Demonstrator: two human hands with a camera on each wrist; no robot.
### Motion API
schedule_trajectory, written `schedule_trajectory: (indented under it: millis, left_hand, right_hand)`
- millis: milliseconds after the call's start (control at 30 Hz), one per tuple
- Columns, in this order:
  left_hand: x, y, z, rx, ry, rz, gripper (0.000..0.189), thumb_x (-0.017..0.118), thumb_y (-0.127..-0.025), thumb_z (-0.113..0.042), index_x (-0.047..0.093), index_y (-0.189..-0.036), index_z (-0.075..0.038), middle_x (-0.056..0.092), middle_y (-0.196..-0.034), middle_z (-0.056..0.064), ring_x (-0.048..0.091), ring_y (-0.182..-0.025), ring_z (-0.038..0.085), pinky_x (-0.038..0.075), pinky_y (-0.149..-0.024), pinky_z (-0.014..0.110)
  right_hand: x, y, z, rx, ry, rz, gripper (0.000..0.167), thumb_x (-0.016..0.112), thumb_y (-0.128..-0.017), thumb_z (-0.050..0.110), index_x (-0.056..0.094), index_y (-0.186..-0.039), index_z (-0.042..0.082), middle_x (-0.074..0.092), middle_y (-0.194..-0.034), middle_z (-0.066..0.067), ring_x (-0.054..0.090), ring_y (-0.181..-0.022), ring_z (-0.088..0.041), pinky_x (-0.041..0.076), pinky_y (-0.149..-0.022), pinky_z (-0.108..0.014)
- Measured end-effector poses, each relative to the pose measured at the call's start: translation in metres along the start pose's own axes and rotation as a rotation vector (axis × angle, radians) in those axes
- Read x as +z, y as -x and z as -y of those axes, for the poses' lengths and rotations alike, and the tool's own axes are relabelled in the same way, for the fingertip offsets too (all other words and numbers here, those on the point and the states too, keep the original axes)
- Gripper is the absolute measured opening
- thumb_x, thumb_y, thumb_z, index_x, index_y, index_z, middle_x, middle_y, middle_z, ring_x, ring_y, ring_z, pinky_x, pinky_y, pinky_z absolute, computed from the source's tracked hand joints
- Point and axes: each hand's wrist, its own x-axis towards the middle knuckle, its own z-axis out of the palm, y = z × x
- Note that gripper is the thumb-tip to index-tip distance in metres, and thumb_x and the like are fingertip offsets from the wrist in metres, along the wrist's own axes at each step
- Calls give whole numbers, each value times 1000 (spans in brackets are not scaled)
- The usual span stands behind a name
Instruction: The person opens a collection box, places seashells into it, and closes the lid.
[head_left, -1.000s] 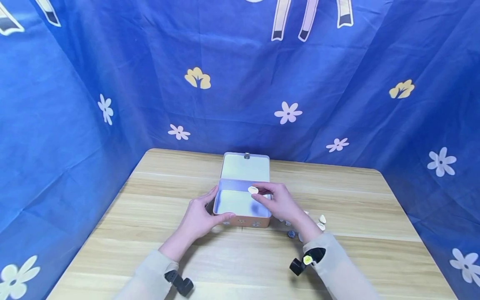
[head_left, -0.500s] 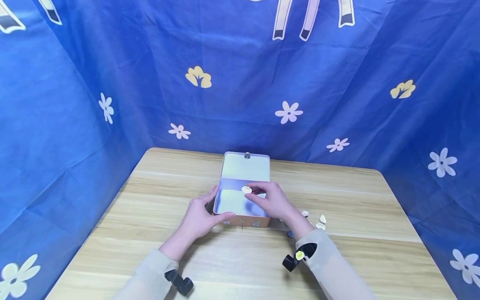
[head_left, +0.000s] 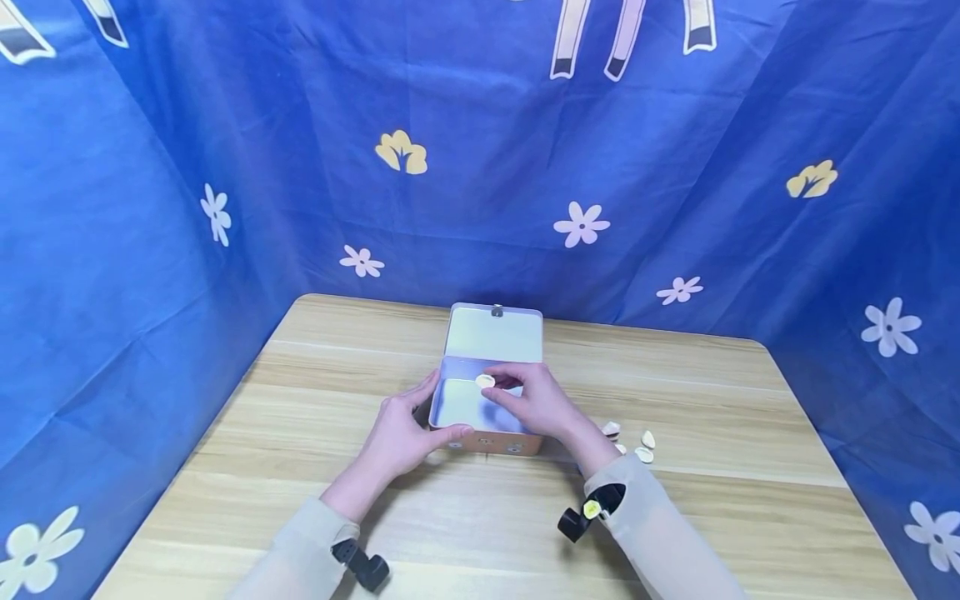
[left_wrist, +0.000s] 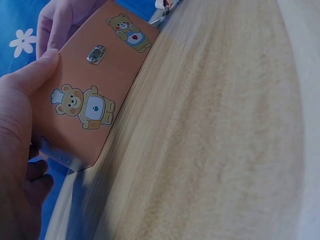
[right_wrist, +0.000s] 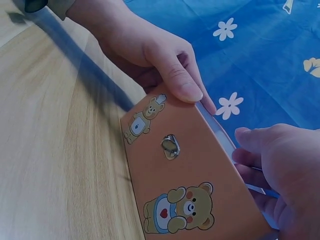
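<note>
An orange tin box (head_left: 495, 443) with its lid (head_left: 493, 335) folded back stands on the table, its pale inside facing up. My left hand (head_left: 397, 433) grips the left end of the box, thumb over the front rim and fingers along the side. Over the box's opening, my right hand (head_left: 534, 402) pinches a white oval seashell (head_left: 485, 381) between thumb and fingers. In the right wrist view the shell is hidden behind the box front, which shows printed bears (right_wrist: 187, 207) and a metal clasp (right_wrist: 170, 146).
Several pale seashells (head_left: 644, 455) lie on the wooden table (head_left: 720, 417) right of the box, some partly covered by my right forearm. A blue curtain (head_left: 480, 167) with printed flowers encloses the table at the back and both sides.
My right hand has moved left over the box with the shell, uncovering more shells on the table. My left hand stays on the box.
</note>
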Motion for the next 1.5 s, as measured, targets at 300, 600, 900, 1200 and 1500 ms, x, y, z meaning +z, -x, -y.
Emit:
schedule_trajectory:
  millis: [300, 600, 900, 1200, 1500]
  left_hand:
    - [0, 0, -1, -2, -8, 3, 113, 88, -72, -70, 50, -157, -6, 52, -153, 13, 50, -141, 32, 41, -118, 49]
    - [1, -2, 1, 5, -2, -3, 113, 88, -71, -71, 50, -156, -7, 53, -153, 13, 50, -141, 31, 41, -118, 48]
    - [1, -2, 2, -1, 11, 0, 114, 89, -71, -70, 50, -157, -7, 51, -154, 11, 49, -143, 31, 40, -119, 49]
    - [3, -1, 2, -12, 24, 8, 114, 90, -70, -69, 49, -158, -7, 50, -156, 10, 47, -144, 32, 38, -120, 50]
    - [3, -2, 3, 4, 21, -13, 114, 91, -69, -68, 51, -156, -5, 52, -154, 9, 48, -143, 32, 39, -119, 50]
  right_hand:
    - [3, -3, -3, 6, 31, 40, 34, 78, -98, 13, 74, -127, -3, 77, -117, -11, 74, -103, -21, 60, -95, -37]
    - [-3, -1, 1, -7, 56, 59, 40, 79, -98, 16, 71, -132, -4, 72, -131, -14, 67, -124, -30, 55, -105, -44]
    - [-14, 8, 2, -38, 29, 6, 37, 80, -96, 14, 73, -129, -2, 74, -128, -11, 70, -119, -27, 56, -104, -41]
    - [-33, 28, 7, -47, 10, -75, 29, 82, -95, 13, 78, -123, 6, 77, -122, -4, 72, -113, -23, 57, -101, -40]
    - [-62, 51, 0, -56, 24, -125, 28, 82, -94, 10, 78, -122, 6, 77, -121, -6, 72, -114, -22, 58, -101, -45]
